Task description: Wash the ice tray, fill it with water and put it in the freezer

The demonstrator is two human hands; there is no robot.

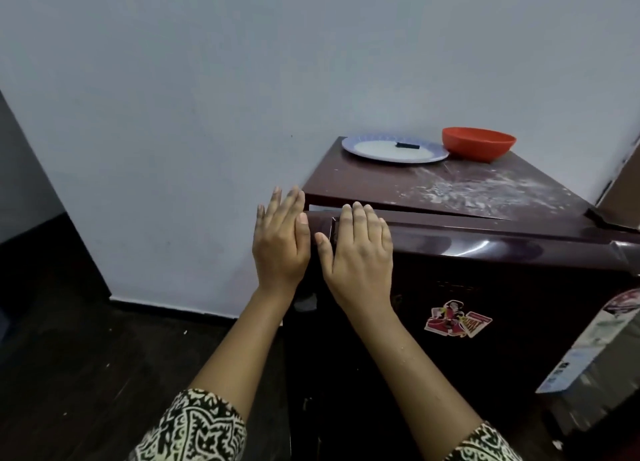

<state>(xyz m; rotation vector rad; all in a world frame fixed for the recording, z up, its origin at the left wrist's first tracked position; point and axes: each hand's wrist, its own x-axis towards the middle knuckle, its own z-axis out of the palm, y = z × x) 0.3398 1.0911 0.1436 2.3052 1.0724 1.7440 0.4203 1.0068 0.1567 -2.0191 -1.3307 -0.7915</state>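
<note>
From the head view, a small dark red fridge (pixel 363 183) stands against a pale wall (pixel 173 80). Its door (pixel 519 287) is not quite shut, and a thin gap shows under the fridge's top at the left corner.

Both hands are up at that corner and hold nothing. The right hand (pixel 358 249) lies flat on the top part of the door with its fingers straight. The left hand (pixel 280 239) is flat too, fingers straight, at the door's left edge and just beside the right hand. It looks like it touches the edge, but I cannot be sure. I think the hands are flat like this because they push the door closed, not pull it open.

The ice tray is not in sight. Neither hand has it, so my guess is that it sits inside, behind the door, and the job is nearly done.

On top of the fridge, a plate (pixel 363 142) with a small black thing (pixel 408 145) on it and a red bowl (pixel 479 143) sit at the back near the wall, well away from the door. White powder (pixel 485 190) is spread in front of them. A sticker (pixel 457 318) is on the door, and a box (pixel 588 350) leans at the right
</note>
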